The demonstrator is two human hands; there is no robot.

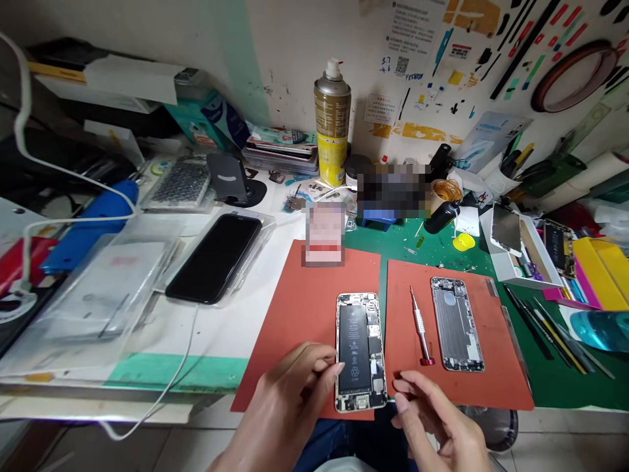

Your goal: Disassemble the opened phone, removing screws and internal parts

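"From the head view, where do you have the opened phone (361,354)?"
"I see it at five o'clock, over an orange mat (287,308)."
"Left hand (289,380)?"
"Nearly pinched at the phone's nine o'clock edge; I can't tell whether it grips."
"Right hand (439,423)?"
"Loosely curled, thumb apart, just off the phone at four o'clock. I have a screwdriver (419,324) at the phone's two o'clock."

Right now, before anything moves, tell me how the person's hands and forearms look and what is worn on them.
Both the left hand and the right hand are bare: no gloves, rings or watch show. No sleeve shows on either visible forearm.
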